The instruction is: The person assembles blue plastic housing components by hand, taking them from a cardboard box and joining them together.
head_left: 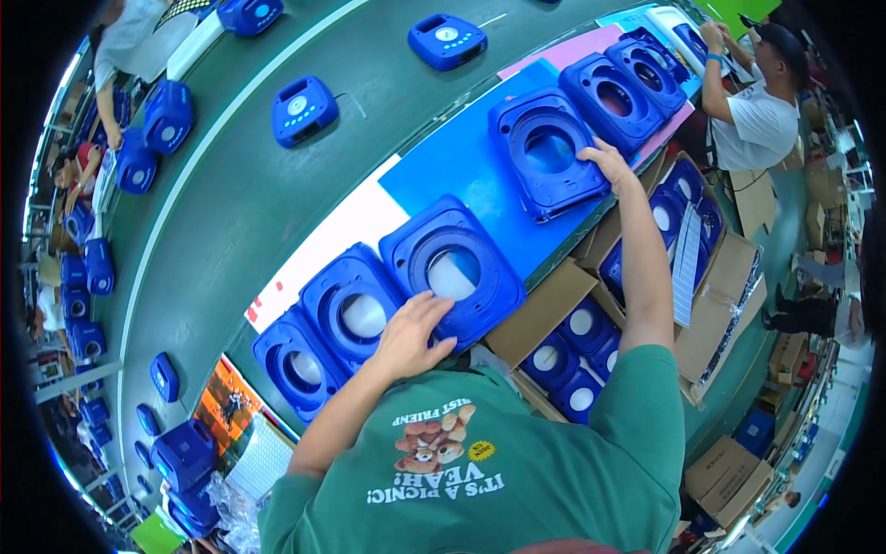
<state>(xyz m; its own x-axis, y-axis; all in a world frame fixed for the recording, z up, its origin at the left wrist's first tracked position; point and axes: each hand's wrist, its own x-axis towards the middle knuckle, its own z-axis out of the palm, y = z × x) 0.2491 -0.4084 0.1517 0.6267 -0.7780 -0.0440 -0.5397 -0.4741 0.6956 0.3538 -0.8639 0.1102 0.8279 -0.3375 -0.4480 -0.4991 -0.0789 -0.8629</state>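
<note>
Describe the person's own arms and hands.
The left hand and right hand are bare: no gloves, and no watch or bracelet shows. Short green sleeves leave the forearms uncovered; they belong to a green T-shirt with a bear print and pale lettering.

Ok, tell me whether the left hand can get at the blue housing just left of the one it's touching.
Likely yes: the left hand, on the near edge of the touched housing, lies close beside that blue housing, whose face is mostly uncovered.

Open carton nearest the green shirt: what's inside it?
Blue housings with pale round centres lie inside the carton. Whatever lies beneath them is covered, and the green shirt covers part of the carton.
</note>
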